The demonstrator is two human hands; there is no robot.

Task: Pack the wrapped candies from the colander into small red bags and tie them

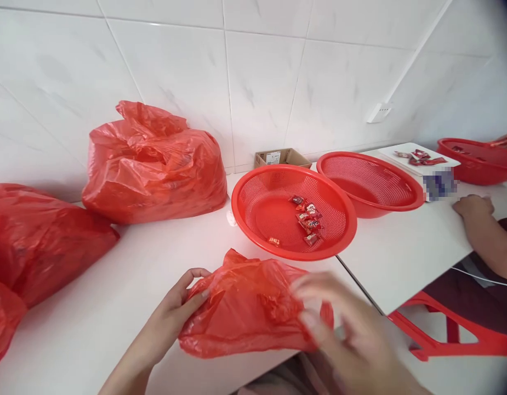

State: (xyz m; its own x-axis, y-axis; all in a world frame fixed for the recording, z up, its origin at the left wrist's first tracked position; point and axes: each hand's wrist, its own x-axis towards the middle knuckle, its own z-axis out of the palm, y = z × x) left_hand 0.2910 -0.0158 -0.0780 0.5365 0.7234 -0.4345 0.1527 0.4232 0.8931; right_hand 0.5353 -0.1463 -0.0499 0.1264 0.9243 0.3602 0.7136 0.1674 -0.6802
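Observation:
A crumpled red plastic bag [240, 310] lies on the white table [113, 296] right in front of me. My left hand [175, 307] pinches its left edge between thumb and fingers. My right hand [339, 329] hovers over the bag's right side, smeared by motion, fingers spread; whether it holds anything is unclear. Just beyond the bag stands a red mesh basket [257, 189] with several small red-wrapped sweets [307, 218] in it.
A second red basket [370, 181] overlaps the first on the right. Full red bags sit at back left [154, 164] and far left [35, 241]. A small cardboard box [282, 157] stands by the wall. Another person's forearm [483, 230] rests at right, near a third basket [479, 160] and a white tray [420, 158].

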